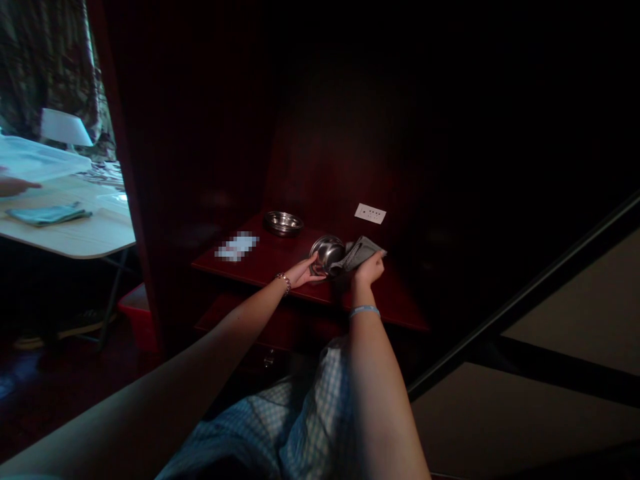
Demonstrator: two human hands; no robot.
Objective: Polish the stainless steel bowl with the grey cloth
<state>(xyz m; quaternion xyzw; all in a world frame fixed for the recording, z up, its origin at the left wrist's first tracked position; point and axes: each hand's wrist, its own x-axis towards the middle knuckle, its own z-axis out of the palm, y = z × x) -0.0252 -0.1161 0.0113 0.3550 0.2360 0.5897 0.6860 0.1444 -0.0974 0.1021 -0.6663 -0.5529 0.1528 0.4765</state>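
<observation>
My left hand (306, 272) is closed on the near left rim of a shiny metal bowl (329, 253), tilted above the dark red shelf (240, 271). My right hand (370, 268) grips a grey patterned cloth (361, 252), whose left end reaches the bowl's right side. Whether the cloth presses on the metal I cannot tell. Farther back to the left, a metal dish (283, 223), perhaps more than one stacked, rests on the shelf.
A blurred-out pale item (237, 247) lies at the shelf's left. A white card (370, 213) shows behind the cloth. Beyond the cabinet's side panel (135, 167), another person's hand (17, 185) is near a clear plastic box (43, 159) over a light table (85, 248) with a folded cloth (49, 213).
</observation>
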